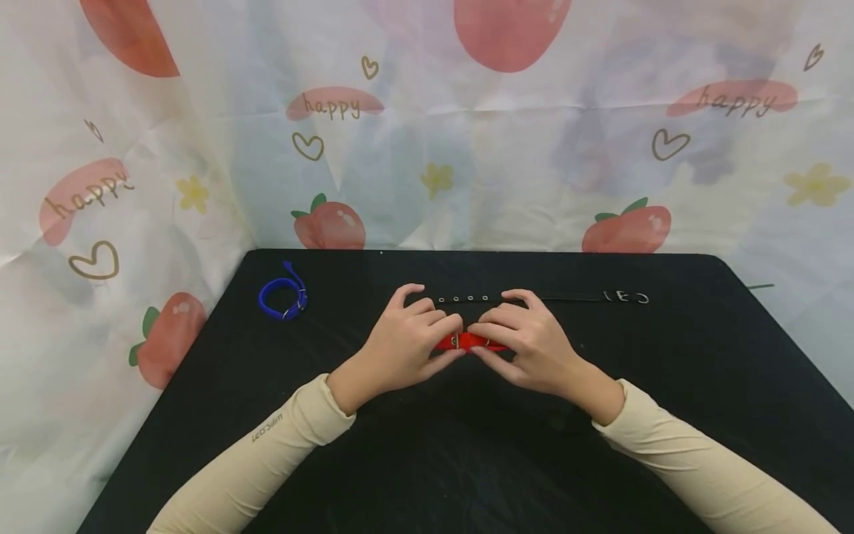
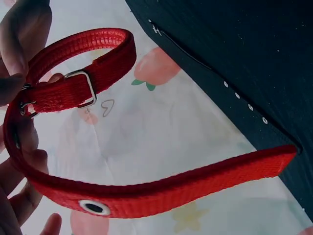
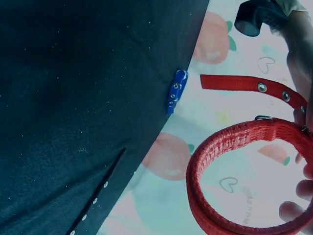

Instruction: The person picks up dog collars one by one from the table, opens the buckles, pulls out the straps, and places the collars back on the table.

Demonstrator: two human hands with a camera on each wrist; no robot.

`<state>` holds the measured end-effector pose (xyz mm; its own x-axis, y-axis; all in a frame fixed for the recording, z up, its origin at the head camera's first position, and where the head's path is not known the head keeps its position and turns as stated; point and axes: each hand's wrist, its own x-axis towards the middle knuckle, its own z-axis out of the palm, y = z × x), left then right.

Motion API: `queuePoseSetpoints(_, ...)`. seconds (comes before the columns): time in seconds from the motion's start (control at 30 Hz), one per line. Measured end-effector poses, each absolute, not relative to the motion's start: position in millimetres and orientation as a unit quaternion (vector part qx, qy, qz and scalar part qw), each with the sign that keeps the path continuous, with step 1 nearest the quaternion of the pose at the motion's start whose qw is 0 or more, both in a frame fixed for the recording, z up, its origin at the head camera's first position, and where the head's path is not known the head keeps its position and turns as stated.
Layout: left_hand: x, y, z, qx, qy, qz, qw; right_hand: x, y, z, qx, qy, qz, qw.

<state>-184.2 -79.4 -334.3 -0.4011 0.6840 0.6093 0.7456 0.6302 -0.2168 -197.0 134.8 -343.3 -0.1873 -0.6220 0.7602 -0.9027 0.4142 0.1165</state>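
Observation:
A red buckle collar (image 1: 469, 341), formed into a loop with a loose strap end, is held up between both hands above the black table. My left hand (image 1: 410, 343) pinches it beside the metal buckle, thumb below and fingers above. On the other side, my right hand (image 1: 534, 347) grips the collar in a similar pinch. In the left wrist view the collar's (image 2: 161, 196) free end, with a metal eyelet, sticks out past the fingers. The right wrist view shows the round loop (image 3: 198, 171) and more eyelets. Fingers partly hide the buckle.
A blue collar (image 1: 264, 302) lies looped at the table's back left. Behind the hands, a black strap (image 1: 574, 298) with eyelets and metal fittings lies stretched along the black table (image 1: 467, 460). A printed cloth (image 1: 507, 163) hangs behind and at the sides.

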Motion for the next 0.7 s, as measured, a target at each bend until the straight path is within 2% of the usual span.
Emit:
queuePoseSetpoints(0.37, -186.2, -88.5, -329.6, -0.470, -0.813, -0.048, 0.341, -195.1, 139.7, -340.5, 0.505, -0.765, 0.153, 0.369)
queuePoseSetpoints(0.7, -189.6, -86.8, -336.9, -0.475, -0.792, -0.005, 0.384, -195.7, 136.4, -344.9, 0.499, -0.773, 0.154, 0.360)
